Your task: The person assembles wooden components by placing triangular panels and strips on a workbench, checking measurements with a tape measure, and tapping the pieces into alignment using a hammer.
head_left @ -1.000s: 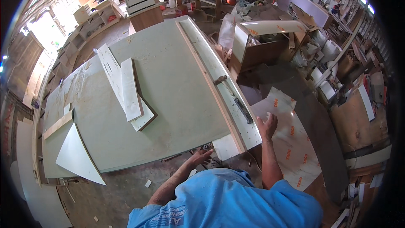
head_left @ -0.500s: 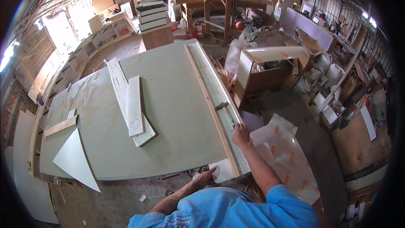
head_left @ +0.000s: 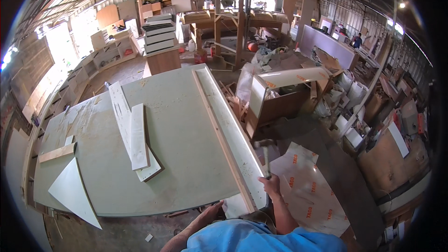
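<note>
Beside the surface's right edge, the right hand (head_left: 271, 187) is wrapped round a hammer (head_left: 266, 159); the left hand (head_left: 215, 209), grip unclear, is near a white panel (head_left: 236, 206).

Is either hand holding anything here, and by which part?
The right hand holds the hammer by its handle, away from the head. Whether the left hand, beside the white board, grips anything cannot be told.

tabletop (head_left: 186, 149): grey-green, brown-stained | corner panel (head_left: 236, 206): white | wooden strip (head_left: 221, 135): tan | shirt (head_left: 261, 239): blue | sheet (head_left: 304, 192): whitish, repeating orange lettering
</note>
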`<move>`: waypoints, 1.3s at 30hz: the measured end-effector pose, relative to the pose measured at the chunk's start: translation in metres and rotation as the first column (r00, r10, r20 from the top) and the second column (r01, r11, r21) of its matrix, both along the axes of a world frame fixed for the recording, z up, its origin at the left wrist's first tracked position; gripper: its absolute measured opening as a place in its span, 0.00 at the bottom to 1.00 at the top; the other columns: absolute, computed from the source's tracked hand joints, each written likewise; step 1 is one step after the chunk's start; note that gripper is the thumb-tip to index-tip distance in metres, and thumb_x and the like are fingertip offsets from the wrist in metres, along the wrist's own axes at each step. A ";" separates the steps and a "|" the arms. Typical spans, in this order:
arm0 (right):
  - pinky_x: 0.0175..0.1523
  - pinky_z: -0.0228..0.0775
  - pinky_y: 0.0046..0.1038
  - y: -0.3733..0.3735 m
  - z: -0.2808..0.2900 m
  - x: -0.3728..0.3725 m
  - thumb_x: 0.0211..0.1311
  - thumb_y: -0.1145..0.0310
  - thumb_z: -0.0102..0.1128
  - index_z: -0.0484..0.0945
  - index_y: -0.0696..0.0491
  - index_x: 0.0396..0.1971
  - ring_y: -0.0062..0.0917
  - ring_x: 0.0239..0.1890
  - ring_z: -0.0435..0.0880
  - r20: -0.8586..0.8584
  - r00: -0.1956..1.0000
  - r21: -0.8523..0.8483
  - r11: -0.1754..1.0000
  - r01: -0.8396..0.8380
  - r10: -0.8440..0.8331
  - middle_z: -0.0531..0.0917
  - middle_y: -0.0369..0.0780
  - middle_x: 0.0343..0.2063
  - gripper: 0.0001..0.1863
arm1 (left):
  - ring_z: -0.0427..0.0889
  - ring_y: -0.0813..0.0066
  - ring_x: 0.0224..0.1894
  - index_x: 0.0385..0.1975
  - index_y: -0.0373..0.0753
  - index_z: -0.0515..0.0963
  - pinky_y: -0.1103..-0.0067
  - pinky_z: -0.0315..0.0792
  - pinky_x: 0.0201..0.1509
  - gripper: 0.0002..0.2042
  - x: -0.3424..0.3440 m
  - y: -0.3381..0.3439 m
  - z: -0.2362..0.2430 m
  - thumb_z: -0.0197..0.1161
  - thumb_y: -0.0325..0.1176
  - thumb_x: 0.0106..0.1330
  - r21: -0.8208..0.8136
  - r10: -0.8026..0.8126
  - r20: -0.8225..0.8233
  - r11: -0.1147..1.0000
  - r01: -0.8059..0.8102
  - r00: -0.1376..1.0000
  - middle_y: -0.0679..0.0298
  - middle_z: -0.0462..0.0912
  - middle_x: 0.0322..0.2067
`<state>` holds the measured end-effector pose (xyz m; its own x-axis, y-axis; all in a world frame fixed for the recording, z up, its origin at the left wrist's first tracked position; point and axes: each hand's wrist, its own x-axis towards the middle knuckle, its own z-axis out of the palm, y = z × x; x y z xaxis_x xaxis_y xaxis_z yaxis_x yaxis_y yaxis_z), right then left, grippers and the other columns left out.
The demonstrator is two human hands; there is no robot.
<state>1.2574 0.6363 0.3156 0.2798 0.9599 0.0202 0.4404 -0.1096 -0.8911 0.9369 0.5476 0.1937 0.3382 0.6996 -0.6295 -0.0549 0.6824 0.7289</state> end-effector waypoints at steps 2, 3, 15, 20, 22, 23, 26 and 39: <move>0.26 0.76 0.37 -0.029 -0.006 0.028 0.57 0.57 0.69 0.83 0.59 0.37 0.35 0.20 0.85 -0.271 0.931 -0.215 0.958 0.190 -0.246 0.85 0.44 0.24 0.19 | 0.82 0.62 0.47 0.69 0.36 0.65 0.69 0.75 0.56 0.29 -0.012 -0.005 -0.013 0.63 0.45 0.74 0.603 -0.277 -0.214 0.717 0.350 0.937 0.56 0.84 0.47; 0.24 0.75 0.35 -0.036 -0.008 0.044 0.60 0.57 0.68 0.83 0.59 0.37 0.32 0.19 0.84 -0.229 0.918 -0.194 0.940 0.282 -0.323 0.85 0.43 0.24 0.18 | 0.81 0.61 0.49 0.71 0.38 0.63 0.69 0.74 0.58 0.30 -0.015 -0.009 -0.017 0.63 0.42 0.74 0.662 -0.265 -0.340 0.613 0.430 0.902 0.55 0.83 0.49; 0.15 0.60 0.28 -0.075 -0.055 0.107 0.62 0.51 0.72 0.78 0.53 0.25 0.18 0.11 0.69 -0.387 0.733 -0.307 0.828 0.469 -0.559 0.74 0.32 0.15 0.21 | 0.82 0.62 0.53 0.64 0.34 0.69 0.68 0.74 0.59 0.24 0.000 0.012 -0.003 0.56 0.44 0.78 0.481 -0.365 -0.374 0.710 0.514 0.853 0.54 0.84 0.49; 0.16 0.62 0.29 -0.065 -0.063 0.120 0.59 0.53 0.74 0.78 0.55 0.25 0.20 0.12 0.71 -0.283 0.827 -0.364 0.852 0.376 -0.486 0.76 0.34 0.16 0.20 | 0.83 0.63 0.53 0.61 0.32 0.72 0.67 0.75 0.58 0.23 -0.003 0.005 0.019 0.54 0.46 0.79 0.550 -0.341 -0.487 0.596 0.585 0.804 0.53 0.85 0.48; 0.16 0.65 0.30 -0.064 -0.056 0.125 0.58 0.53 0.75 0.79 0.58 0.28 0.22 0.11 0.73 -0.161 0.869 -0.420 0.829 0.369 -0.468 0.75 0.35 0.15 0.21 | 0.83 0.63 0.53 0.60 0.32 0.73 0.67 0.75 0.57 0.23 -0.002 0.004 0.024 0.53 0.47 0.79 0.604 -0.270 -0.619 0.437 0.667 0.738 0.53 0.85 0.47; 0.16 0.65 0.30 -0.067 -0.049 0.126 0.57 0.53 0.75 0.79 0.58 0.28 0.22 0.11 0.73 -0.191 0.861 -0.356 0.850 0.388 -0.472 0.76 0.35 0.15 0.21 | 0.84 0.63 0.53 0.60 0.31 0.73 0.67 0.75 0.57 0.23 -0.004 0.002 0.024 0.53 0.47 0.79 0.594 -0.237 -0.669 0.399 0.698 0.704 0.53 0.85 0.47; 0.16 0.63 0.30 -0.065 -0.011 0.113 0.56 0.54 0.76 0.78 0.57 0.28 0.21 0.12 0.72 -0.227 0.864 -0.290 0.878 0.381 -0.450 0.77 0.35 0.17 0.21 | 0.84 0.55 0.54 0.60 0.30 0.73 0.66 0.75 0.59 0.28 0.011 0.010 0.004 0.58 0.50 0.74 0.213 -0.262 -0.293 0.920 0.330 0.919 0.47 0.85 0.49; 0.37 0.75 0.33 -0.113 0.163 -0.056 0.51 0.53 0.78 0.81 0.60 0.30 0.28 0.28 0.82 0.077 0.979 -0.071 0.980 -0.184 0.189 0.85 0.45 0.25 0.24 | 0.75 0.44 0.65 0.73 0.33 0.59 0.63 0.69 0.70 0.44 -0.014 -0.043 0.016 0.69 0.53 0.62 0.327 -0.108 -0.603 0.870 0.368 0.790 0.39 0.76 0.61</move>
